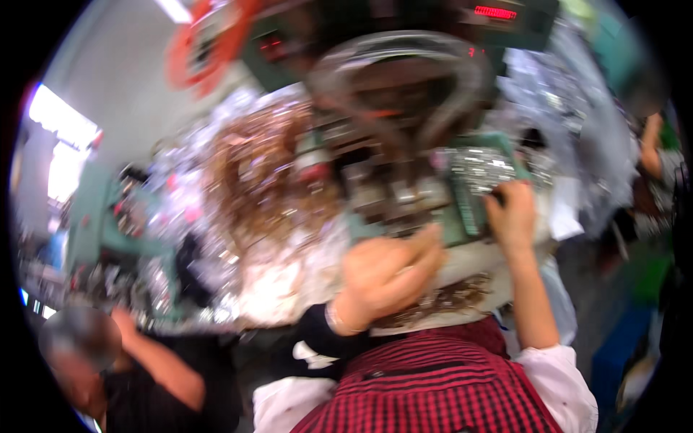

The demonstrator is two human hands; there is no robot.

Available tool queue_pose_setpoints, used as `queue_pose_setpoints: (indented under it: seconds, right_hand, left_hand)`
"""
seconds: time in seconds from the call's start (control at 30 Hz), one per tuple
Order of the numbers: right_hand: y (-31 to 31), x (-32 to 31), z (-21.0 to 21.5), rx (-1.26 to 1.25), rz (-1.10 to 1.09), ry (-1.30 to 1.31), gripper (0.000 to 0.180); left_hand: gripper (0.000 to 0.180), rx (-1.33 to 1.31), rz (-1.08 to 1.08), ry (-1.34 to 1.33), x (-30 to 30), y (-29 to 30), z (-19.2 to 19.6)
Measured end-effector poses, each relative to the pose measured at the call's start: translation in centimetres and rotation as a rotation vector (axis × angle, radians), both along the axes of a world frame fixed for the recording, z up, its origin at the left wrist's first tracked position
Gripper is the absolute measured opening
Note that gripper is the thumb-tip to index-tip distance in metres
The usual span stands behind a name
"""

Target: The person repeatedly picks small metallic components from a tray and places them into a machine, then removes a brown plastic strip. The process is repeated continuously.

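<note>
My left hand (390, 274) is in front of the dark machine (375, 195), its blurred fingers curled together close to the work area. Whatever they grip is hidden. At the right of the machine, my right hand (515, 216) reaches to the edge of a green tray (468, 206). Its thumb and forefinger come together beside a heap of small shiny metal pieces (485, 169) in that tray. Anything between those fingertips is too small to make out.
Left of the machine lies a large pile of brownish shiny strips (253, 162) beside clear plastic bags (206, 281). More thin brown pieces (462, 296) lie along the table's near edge. Plastic sheeting (599, 151) hangs at right; another person (155, 364) sits at lower left.
</note>
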State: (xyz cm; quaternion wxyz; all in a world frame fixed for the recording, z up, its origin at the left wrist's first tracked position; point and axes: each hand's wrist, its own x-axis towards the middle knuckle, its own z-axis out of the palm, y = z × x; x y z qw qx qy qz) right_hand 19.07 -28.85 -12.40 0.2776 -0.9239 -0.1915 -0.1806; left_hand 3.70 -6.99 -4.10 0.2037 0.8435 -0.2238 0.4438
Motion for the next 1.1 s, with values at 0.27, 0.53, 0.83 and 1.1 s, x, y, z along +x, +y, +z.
queue_pose_setpoints:
  seconds: [0.27, 0.53, 0.83, 1.1]
  right_hand:
    - [-1.6, -0.8, 0.5, 0.378, -0.034, 0.209, 0.007]
    - [4.2, -0.3, 2.7, 0.584, 0.190, 0.058, 0.016]
    - [-1.5, -2.7, 1.6, 0.763, 0.044, 0.207, 0.015]
    - [9.6, -3.9, 7.2, 0.925, 0.452, 0.291, 0.028]
  left_hand:
    - [0.014, 0.011, 0.946, 0.115, -12.8, 6.1, -0.3]
    - [0.012, 0.015, 1.169, 0.367, -11.7, 18.2, -3.7]
    - [0.014, -0.550, 0.964, 0.211, -7.9, 21.9, -10.2]
    - [0.022, -0.914, 0.461, 0.544, -6.2, 17.6, -7.3]
